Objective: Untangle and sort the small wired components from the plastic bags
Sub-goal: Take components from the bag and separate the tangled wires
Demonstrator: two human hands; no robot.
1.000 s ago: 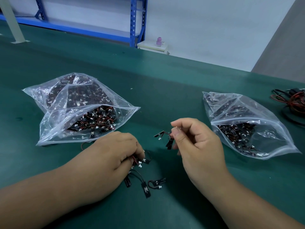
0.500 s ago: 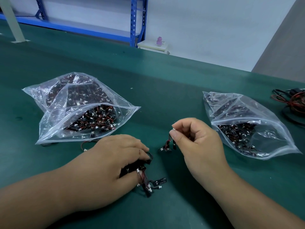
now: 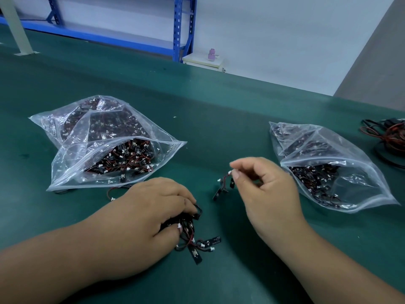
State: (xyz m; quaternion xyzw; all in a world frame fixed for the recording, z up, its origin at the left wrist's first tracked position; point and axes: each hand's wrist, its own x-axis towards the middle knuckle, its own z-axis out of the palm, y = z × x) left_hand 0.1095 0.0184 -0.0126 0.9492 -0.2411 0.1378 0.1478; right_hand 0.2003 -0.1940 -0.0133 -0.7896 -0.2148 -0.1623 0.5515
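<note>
Two clear plastic bags lie open on the green table, the left bag [image 3: 72, 159] and the right bag [image 3: 355, 172], each full of small black wired components with white plugs. My left hand [image 3: 140, 218] grips a tangled bunch of these components [image 3: 192, 238] against the table near the front. My right hand [image 3: 267, 189] pinches the white plug end of a small wired component [image 3: 223, 184], which dangles from the fingertips with its black end close to the table.
A coil of red and black cables [image 3: 388, 137] lies at the table's right edge. A loose red wire [image 3: 111, 191] pokes out in front of the left bag. Blue shelving [image 3: 182, 29] and a white box [image 3: 203, 61] stand behind the table.
My right hand has drawn its component up and slightly right, away from the bunch. My left hand has closed tighter over the bunch and pulled it in beneath the fingers.
</note>
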